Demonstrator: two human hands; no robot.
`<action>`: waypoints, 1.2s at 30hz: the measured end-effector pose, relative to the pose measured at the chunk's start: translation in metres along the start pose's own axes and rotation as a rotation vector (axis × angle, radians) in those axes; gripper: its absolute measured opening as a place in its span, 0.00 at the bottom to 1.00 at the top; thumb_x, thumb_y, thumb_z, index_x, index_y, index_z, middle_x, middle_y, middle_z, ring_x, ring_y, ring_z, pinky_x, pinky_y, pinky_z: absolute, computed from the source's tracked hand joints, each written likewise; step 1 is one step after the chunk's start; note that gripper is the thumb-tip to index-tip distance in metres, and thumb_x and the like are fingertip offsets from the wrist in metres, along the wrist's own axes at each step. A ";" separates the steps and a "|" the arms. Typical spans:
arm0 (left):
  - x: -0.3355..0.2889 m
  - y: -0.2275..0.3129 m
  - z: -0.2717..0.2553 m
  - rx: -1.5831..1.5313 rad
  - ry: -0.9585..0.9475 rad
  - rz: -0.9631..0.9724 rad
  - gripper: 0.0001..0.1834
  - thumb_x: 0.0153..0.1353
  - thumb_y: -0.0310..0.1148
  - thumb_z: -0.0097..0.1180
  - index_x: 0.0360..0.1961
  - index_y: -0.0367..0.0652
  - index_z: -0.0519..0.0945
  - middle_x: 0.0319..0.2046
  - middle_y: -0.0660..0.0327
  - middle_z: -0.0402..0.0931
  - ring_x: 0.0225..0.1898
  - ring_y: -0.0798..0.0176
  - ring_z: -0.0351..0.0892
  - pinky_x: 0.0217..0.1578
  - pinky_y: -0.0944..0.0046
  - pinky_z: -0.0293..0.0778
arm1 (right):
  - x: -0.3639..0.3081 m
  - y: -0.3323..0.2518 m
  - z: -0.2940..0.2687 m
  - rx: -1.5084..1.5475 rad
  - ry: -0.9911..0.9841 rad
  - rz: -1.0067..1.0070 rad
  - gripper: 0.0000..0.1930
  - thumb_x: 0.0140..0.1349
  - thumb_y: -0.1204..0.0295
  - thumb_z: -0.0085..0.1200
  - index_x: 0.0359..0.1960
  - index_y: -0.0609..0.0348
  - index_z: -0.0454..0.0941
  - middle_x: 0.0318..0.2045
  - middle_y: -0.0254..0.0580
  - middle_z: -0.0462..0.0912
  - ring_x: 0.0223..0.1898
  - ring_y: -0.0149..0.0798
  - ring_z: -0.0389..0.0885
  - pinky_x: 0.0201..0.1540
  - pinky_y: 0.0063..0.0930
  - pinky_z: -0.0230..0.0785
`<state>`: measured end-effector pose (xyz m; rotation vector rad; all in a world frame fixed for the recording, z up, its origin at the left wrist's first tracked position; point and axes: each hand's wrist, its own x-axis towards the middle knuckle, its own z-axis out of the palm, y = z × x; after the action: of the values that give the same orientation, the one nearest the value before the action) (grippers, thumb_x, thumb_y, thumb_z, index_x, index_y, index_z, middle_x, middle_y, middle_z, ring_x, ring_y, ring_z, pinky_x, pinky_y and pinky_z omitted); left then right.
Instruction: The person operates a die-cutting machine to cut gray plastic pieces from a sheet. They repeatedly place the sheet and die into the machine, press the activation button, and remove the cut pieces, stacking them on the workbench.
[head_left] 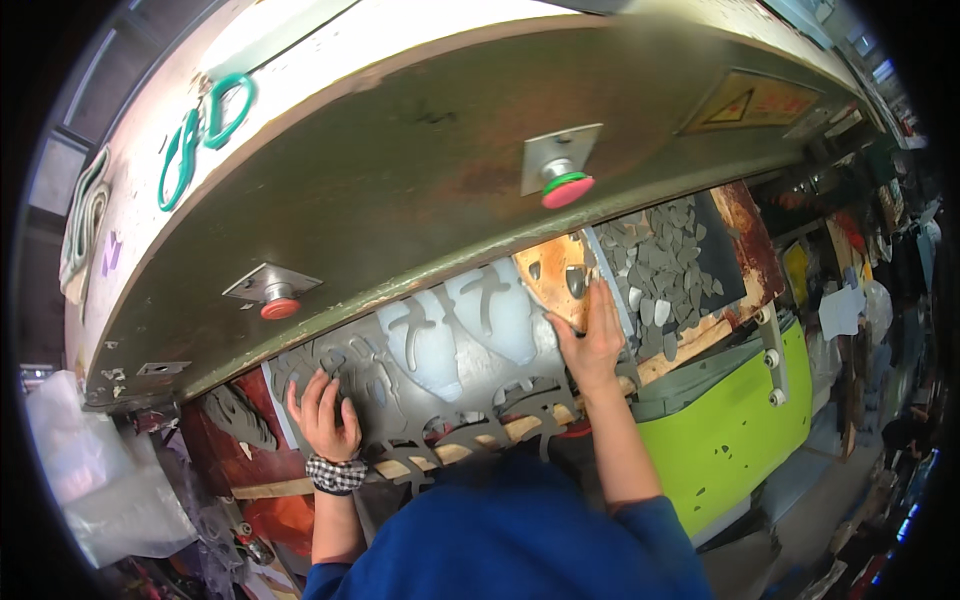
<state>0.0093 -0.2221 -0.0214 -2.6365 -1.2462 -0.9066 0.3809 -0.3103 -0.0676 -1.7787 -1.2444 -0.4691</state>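
Observation:
My right hand point(597, 345) holds the near corner of a tan cutting die point(548, 284), a wedge-shaped piece with dark openings, thumb on one side and fingers on the other. The die rests at the right end of a grey sheet point(470, 355) under the green machine beam. Left of the die, pale curved-outline shapes point(420, 350) show in the sheet, with dark strips across them. My left hand point(328, 415), a checked band at its wrist, lies with fingers apart on the sheet's cut-up left part. Ragged cut-outs point(455, 437) line the sheet's near edge.
Many small grey cut pieces point(665, 265) lie heaped to the right. The beam point(400, 190) carries two red push-buttons point(568, 190). Green-handled scissors point(180, 165) rest on top at left. A lime-green sheet point(730, 430) stands at right; grey scraps point(240, 418) lie left.

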 end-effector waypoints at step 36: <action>0.096 -0.008 0.078 -0.126 0.011 -0.238 0.18 0.66 0.39 0.48 0.47 0.36 0.79 0.40 0.47 0.80 0.42 0.48 0.79 0.45 0.54 0.74 | 0.132 0.062 0.070 0.070 -0.053 0.648 0.18 0.57 0.59 0.60 0.40 0.62 0.80 0.31 0.53 0.83 0.41 0.53 0.80 0.46 0.44 0.71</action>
<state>0.0880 -0.1274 -0.0345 -2.6098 -1.5750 -1.0651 0.4799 -0.1862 -0.0381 -2.0110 -0.6432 -0.0042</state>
